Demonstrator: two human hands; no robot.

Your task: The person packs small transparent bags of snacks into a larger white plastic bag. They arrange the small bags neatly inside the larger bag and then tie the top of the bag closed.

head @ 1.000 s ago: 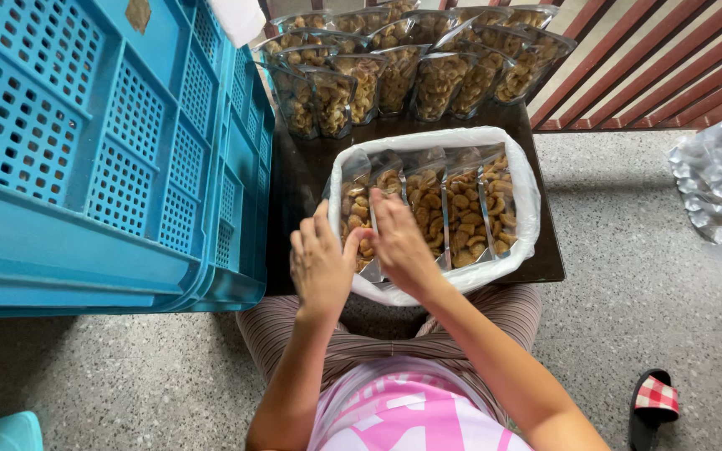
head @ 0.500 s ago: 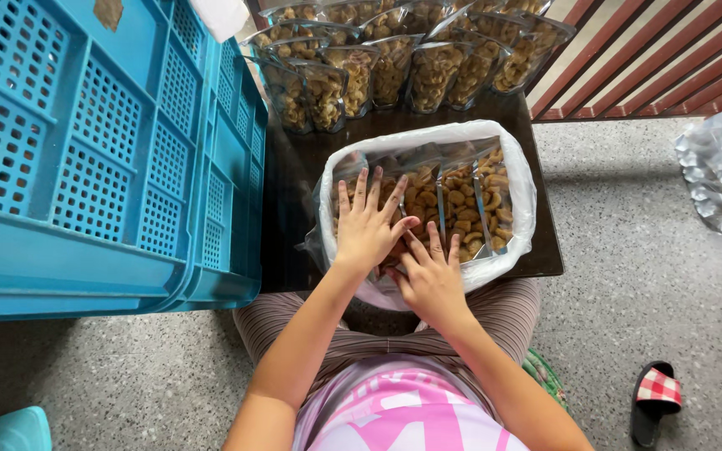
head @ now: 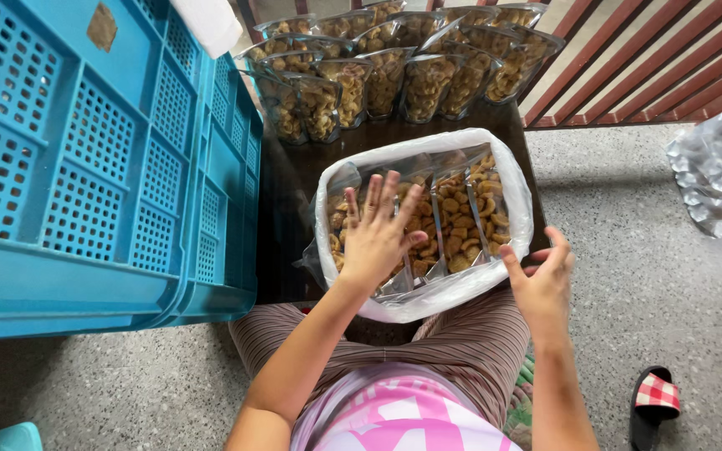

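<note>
Your left hand (head: 375, 240) lay flat, fingers spread, palm down on the clear snack packets (head: 449, 224) standing in the white plastic bag (head: 428, 292) at centre frame. That grip was fully open, pressing on the packets, closed round nothing. Your right hand (head: 542, 284) was at the bag's lower right edge, just outside the rim, fingers loosely spread and curled a little, thumb toward the bag. It looked open with nothing held; whether it touched the plastic, you couldn't tell.

The bag sat on the near end of a dark bench (head: 282, 217), just above your knees in striped trousers (head: 461, 342). The packets inside stood upright side by side, filled with brown ring-shaped snacks.

A second batch of filled packets (head: 394, 71) stood in rows at the far end of the bench, top centre of the frame, well apart from the bag.

A blue plastic crate (head: 85, 167) filled the left side of the frame, touching the bench edge. A crinkled clear plastic bundle (head: 720, 163) sat at the right edge on the speckled floor (head: 645, 242). A red-checked slipper (head: 653, 401) lay at lower right.
</note>
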